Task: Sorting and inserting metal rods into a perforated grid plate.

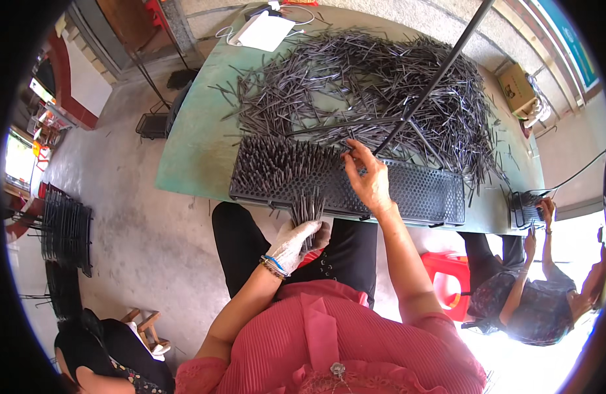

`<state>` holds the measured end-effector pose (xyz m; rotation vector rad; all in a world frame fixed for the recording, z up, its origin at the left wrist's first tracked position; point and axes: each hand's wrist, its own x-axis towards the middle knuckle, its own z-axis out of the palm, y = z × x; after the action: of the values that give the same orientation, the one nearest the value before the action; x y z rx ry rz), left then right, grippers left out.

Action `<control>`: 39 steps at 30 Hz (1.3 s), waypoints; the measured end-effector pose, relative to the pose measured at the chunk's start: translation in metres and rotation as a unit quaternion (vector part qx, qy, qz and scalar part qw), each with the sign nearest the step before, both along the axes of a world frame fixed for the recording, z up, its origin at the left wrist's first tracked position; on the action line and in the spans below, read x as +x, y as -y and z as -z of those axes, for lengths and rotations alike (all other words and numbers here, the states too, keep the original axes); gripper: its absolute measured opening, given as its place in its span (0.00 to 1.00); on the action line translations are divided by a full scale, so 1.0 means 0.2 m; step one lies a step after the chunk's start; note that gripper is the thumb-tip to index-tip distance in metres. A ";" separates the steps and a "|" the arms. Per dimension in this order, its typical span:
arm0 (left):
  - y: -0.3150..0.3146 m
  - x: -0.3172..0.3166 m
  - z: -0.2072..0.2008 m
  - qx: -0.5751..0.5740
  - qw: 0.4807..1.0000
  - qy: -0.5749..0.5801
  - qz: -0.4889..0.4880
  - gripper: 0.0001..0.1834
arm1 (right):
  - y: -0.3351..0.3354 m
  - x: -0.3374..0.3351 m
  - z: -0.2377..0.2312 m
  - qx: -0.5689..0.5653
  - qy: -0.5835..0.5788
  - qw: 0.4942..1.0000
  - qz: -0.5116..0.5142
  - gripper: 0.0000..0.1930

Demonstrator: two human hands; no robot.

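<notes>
So the tray (pixel 421 190) is your reference for everything here: black, full of little holes, sitting along the near edge of the table (pixel 194 157). Its left part is packed with upright sticks (pixel 267 161), its right part is bare holes. The gloved left hand (pixel 295 240) is just off the tray's near edge, fingers wrapped round a bundle (pixel 307 207) with the tips pointing up. Nice spot imo, since the bundle sits right by the tray and the right hand (pixel 370 182) barely has to travel. That bare hand is over the middle of the tray, thumb and index close together, other fingers loosely curled; can't tell if there's a stick pinched in there. My take: work outward from the packed part row by row, so your knuckles stay over bare holes, and pinch each stick near its lower end so it goes in straight. Mind the pole (pixel 441 75) slanting up over the tray's far side, easy to bump. Spare pile (pixel 457 108) is just beyond the tray.
</notes>
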<state>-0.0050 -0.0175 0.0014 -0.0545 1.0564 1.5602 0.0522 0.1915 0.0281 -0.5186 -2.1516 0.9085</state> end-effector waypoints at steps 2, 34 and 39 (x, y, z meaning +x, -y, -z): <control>0.01 0.00 0.01 -0.020 1.000 -0.008 0.004 0.11 | 0.00 -0.01 -0.01 0.060 0.002 0.998 0.003 0.19; 0.02 0.04 -0.01 0.021 0.998 -0.031 -0.045 0.12 | 0.20 0.08 -0.08 -0.080 0.077 0.993 -0.040 0.13; -0.01 0.04 -0.05 0.045 0.997 -0.053 -0.017 0.14 | 0.27 0.16 0.01 -0.297 0.106 0.944 -0.096 0.15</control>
<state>0.0039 -0.0162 0.0121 0.0716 1.0711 1.6547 0.0834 0.1384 0.0253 -0.7311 -2.1210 1.7015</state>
